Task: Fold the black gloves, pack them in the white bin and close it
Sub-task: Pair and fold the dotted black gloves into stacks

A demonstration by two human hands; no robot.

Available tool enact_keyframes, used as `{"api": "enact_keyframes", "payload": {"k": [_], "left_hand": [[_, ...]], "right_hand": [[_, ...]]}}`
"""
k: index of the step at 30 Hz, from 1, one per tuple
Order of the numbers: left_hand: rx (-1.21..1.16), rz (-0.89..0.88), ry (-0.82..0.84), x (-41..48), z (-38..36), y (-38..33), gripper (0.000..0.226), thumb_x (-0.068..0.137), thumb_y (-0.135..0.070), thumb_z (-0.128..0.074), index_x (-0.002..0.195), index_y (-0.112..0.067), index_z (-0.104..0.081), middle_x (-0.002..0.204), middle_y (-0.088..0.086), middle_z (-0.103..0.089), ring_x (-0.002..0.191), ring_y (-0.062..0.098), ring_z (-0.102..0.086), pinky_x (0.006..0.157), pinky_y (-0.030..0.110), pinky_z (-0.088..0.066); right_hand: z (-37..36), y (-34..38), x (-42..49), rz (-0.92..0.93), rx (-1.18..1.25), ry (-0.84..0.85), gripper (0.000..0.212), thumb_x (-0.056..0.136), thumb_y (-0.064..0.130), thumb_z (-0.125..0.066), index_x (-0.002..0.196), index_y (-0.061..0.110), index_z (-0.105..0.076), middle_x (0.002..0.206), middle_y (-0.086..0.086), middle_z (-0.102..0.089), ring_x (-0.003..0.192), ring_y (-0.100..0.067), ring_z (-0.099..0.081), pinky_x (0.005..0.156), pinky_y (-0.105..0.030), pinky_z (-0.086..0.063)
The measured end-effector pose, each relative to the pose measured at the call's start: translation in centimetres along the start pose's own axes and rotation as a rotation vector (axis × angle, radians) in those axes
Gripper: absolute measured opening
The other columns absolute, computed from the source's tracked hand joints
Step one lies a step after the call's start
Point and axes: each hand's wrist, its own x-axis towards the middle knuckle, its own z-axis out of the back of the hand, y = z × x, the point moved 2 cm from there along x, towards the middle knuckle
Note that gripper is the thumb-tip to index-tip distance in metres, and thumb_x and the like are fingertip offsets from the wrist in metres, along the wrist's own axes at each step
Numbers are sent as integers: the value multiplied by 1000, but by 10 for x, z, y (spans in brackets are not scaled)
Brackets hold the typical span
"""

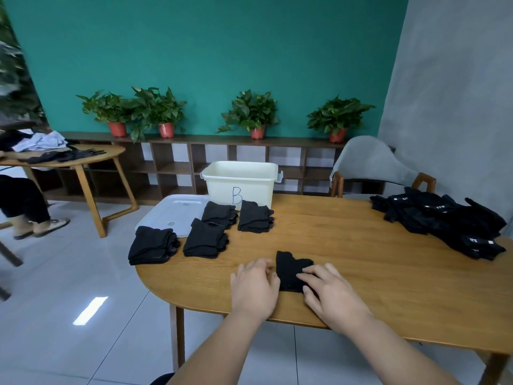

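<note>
A folded black glove [288, 266] lies on the wooden table [361, 262] near its front edge. My left hand [254, 287] rests at the glove's left edge with curled fingers. My right hand [330, 293] presses flat on the glove's right part. Several stacks of folded black gloves [205, 241] sit at the table's left. A heap of unfolded black gloves [444, 223] lies at the right end. The white bin [241, 182], marked "B", stands open at the back, and its white lid [172, 215] lies flat to its left.
A grey chair [372, 162] stands behind the table on the right. A second wooden table [69, 159] with clothes stands at the left, with a seated person's legs [25, 207] beside it. Potted plants [249, 115] line a low shelf along the green wall.
</note>
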Motion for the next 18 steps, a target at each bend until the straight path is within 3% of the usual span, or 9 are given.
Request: {"api": "enact_keyframes", "payload": {"k": [8, 11, 15, 18], "left_hand": [[91, 130, 31, 10, 34, 34, 39, 104, -36, -54, 143, -35, -52, 134, -6, -63, 126, 20, -58, 102, 40, -38], [33, 162, 66, 12, 41, 54, 40, 102, -32, -62, 140, -37, -52, 125, -7, -69, 119, 19, -63, 100, 39, -46], [-130, 158, 62, 14, 49, 71, 32, 99, -25, -71, 126, -33, -56, 96, -10, -67, 88, 9, -65, 78, 28, -51], [-158, 147, 23, 16, 56, 72, 25, 98, -21, -72, 113, -32, -55, 93, -9, -66, 83, 4, -62, 67, 19, -45]], "right_hand": [[-21, 72, 31, 78, 111, 61, 60, 101, 49, -26, 141, 26, -64, 129, 12, -52, 122, -11, -43, 105, -30, -46], [-25, 85, 40, 93, 90, 61, 54, 102, 51, -28, 139, 33, -64, 127, 17, -50, 121, -10, -43, 102, -31, -47], [-26, 88, 40, 67, 23, 14, 46, 103, 53, -31, 138, 45, -59, 131, 19, -46, 123, -11, -40, 100, -31, -44], [-27, 85, 40, 19, 52, 9, 45, 103, 55, -32, 140, 47, -57, 140, 18, -42, 132, -11, -37, 107, -34, -42]]}}
